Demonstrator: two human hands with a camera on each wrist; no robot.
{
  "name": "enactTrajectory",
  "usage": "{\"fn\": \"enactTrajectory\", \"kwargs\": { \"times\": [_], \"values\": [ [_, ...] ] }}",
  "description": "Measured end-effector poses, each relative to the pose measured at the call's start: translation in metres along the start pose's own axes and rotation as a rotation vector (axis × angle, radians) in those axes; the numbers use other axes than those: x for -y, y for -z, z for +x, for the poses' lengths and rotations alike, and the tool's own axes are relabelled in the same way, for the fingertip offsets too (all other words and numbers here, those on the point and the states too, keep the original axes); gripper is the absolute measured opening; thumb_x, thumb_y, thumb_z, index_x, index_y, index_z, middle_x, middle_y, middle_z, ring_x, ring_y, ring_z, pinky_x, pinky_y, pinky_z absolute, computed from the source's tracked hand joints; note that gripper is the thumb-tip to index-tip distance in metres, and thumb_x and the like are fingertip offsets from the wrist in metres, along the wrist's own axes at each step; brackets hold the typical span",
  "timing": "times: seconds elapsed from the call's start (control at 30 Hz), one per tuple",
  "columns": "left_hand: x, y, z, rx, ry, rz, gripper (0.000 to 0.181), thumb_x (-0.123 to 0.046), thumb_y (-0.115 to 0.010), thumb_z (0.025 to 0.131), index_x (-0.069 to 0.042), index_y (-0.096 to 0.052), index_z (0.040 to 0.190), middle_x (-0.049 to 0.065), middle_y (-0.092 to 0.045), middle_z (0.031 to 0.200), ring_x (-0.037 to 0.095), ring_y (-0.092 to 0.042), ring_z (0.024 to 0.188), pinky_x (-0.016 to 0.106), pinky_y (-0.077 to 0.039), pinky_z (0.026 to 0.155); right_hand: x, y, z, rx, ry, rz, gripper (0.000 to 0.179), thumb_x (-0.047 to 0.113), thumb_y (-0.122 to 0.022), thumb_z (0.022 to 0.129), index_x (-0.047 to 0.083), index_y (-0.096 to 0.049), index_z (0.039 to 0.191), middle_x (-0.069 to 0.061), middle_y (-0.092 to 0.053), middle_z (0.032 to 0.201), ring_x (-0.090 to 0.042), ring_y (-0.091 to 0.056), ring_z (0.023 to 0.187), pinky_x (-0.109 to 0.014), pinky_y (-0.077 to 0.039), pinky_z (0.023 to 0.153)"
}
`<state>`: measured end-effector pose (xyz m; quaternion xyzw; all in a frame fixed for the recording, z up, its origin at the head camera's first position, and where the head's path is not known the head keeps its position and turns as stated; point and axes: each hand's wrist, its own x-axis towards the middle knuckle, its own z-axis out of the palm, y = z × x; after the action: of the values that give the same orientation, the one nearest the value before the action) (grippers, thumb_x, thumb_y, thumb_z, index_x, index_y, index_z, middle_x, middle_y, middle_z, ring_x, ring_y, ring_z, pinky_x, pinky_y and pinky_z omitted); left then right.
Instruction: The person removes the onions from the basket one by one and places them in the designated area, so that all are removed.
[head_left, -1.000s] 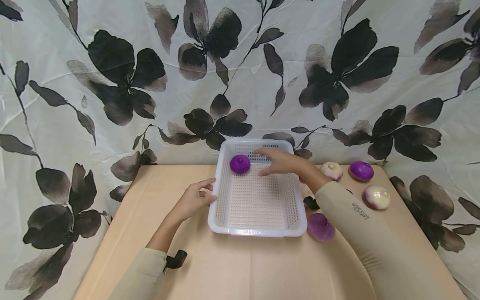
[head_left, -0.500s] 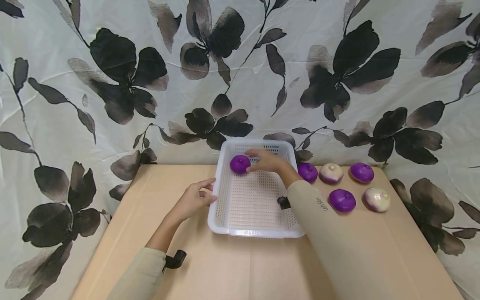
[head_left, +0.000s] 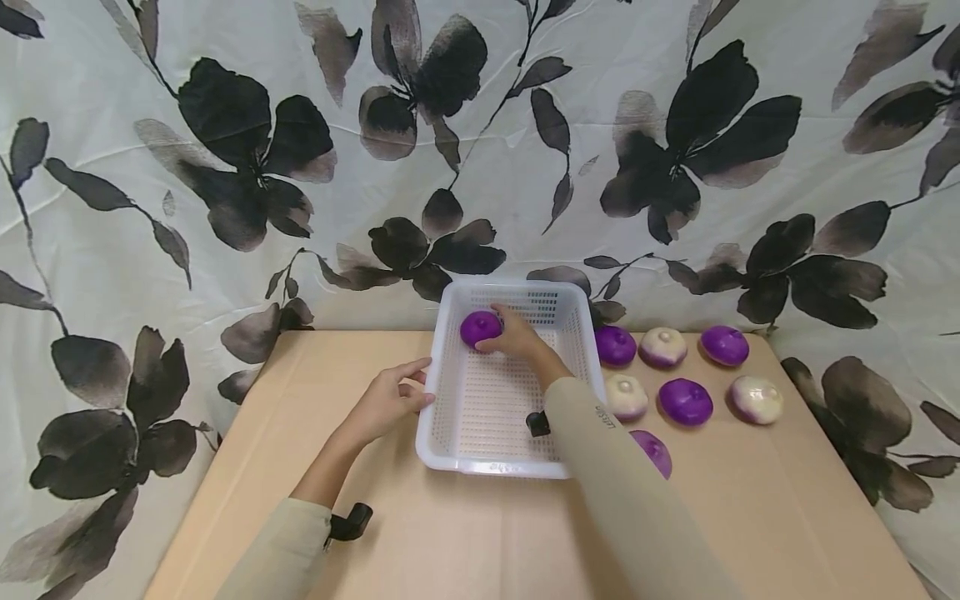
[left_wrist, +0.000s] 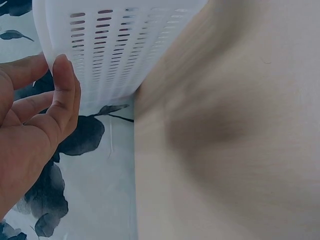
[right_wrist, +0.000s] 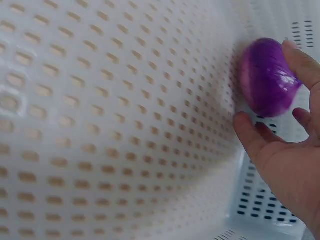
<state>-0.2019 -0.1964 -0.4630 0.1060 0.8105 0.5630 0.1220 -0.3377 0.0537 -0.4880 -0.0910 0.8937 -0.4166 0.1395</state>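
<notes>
At frame centre, the right hand (head_left: 512, 337) curls fingers (right_wrist: 300, 62) around a purple onion (head_left: 480, 328) in the white basket (head_left: 442, 417), while the left hand (head_left: 386, 400) rests relaxed fingers (left_wrist: 65, 87) against its side.

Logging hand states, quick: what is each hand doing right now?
Left hand: open, fingers touching the white basket.
Right hand: fingers curled round the purple onion in the basket.
</notes>
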Motion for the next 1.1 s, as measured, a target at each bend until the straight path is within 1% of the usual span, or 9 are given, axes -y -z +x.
{"fn": "enactTrajectory", "kwargs": {
  "times": [0.13,0.3,0.4,0.53,0.7,0.8,0.9,1.1],
  "values": [
    [0.002,0.0,-0.001,-0.01,-0.003,0.003,0.066,0.003,-0.067,0.094,0.006,-0.041,0.154,0.028,-0.056,0.127,0.021,-0.072,0.087,0.033,-0.065,0.075,0.0,-0.009,0.0,-0.027,-0.03,0.024,0.101,0.025,-0.085,0.085,0.014,-0.023,0.165,-0.018,-0.035,0.164,-0.042,-0.036,0.151,-0.056,-0.032,0.125],
    [0.001,0.0,-0.001,-0.001,0.001,0.001,0.066,0.003,-0.067,0.094,0.006,-0.04,0.154,0.029,-0.056,0.127,0.021,-0.072,0.087,0.032,-0.065,0.074,0.0,-0.017,0.003,-0.058,-0.044,0.03,0.099,0.023,-0.085,0.086,0.013,-0.025,0.164,-0.018,-0.037,0.163,-0.041,-0.038,0.15,-0.056,-0.033,0.125],
    [0.001,0.0,-0.001,-0.003,0.008,-0.001,0.067,0.003,-0.068,0.094,0.006,-0.04,0.154,0.028,-0.056,0.127,0.021,-0.072,0.086,0.031,-0.065,0.074,0.003,-0.02,0.004,-0.072,-0.053,0.027,0.096,0.02,-0.084,0.086,0.012,-0.027,0.162,-0.019,-0.04,0.161,-0.04,-0.04,0.148,-0.055,-0.035,0.124],
    [0.001,0.0,-0.002,-0.005,0.004,-0.006,0.067,0.004,-0.067,0.094,0.007,-0.04,0.154,0.029,-0.056,0.126,0.021,-0.072,0.085,0.031,-0.065,0.074,0.008,-0.024,0.003,-0.111,-0.049,0.037,0.091,0.015,-0.084,0.085,0.009,-0.031,0.16,-0.021,-0.044,0.157,-0.041,-0.044,0.146,-0.054,-0.038,0.122],
    [0.002,0.0,-0.002,-0.001,-0.002,-0.008,0.066,0.003,-0.067,0.094,0.007,-0.04,0.154,0.029,-0.056,0.126,0.02,-0.071,0.085,0.03,-0.065,0.073,0.007,-0.029,0.001,-0.152,-0.057,0.03,0.088,0.014,-0.084,0.085,0.01,-0.036,0.158,-0.02,-0.047,0.156,-0.04,-0.046,0.144,-0.053,-0.039,0.121],
    [0.002,0.0,-0.002,0.005,-0.007,-0.01,0.066,0.003,-0.067,0.094,0.007,-0.039,0.154,0.029,-0.056,0.127,0.021,-0.072,0.086,0.03,-0.065,0.073,0.006,-0.028,0.0,-0.152,-0.052,0.026,0.088,0.015,-0.085,0.084,0.01,-0.037,0.157,-0.02,-0.047,0.155,-0.04,-0.046,0.144,-0.054,-0.04,0.121],
    [0.002,0.0,-0.002,0.008,-0.008,-0.011,0.066,0.003,-0.067,0.094,0.007,-0.039,0.154,0.029,-0.055,0.127,0.022,-0.072,0.087,0.031,-0.065,0.073,0.007,-0.025,-0.001,-0.134,-0.051,0.03,0.087,0.015,-0.085,0.084,0.011,-0.037,0.157,-0.02,-0.047,0.155,-0.041,-0.046,0.144,-0.056,-0.04,0.121],
    [0.001,0.001,-0.001,0.002,-0.002,0.005,0.067,0.003,-0.067,0.094,0.006,-0.039,0.155,0.029,-0.057,0.126,0.022,-0.073,0.087,0.031,-0.065,0.073,0.016,-0.01,-0.003,-0.097,-0.039,0.017,0.086,0.014,-0.086,0.083,0.014,-0.039,0.155,-0.02,-0.048,0.154,-0.042,-0.045,0.144,-0.058,-0.041,0.12]
  ]
}}
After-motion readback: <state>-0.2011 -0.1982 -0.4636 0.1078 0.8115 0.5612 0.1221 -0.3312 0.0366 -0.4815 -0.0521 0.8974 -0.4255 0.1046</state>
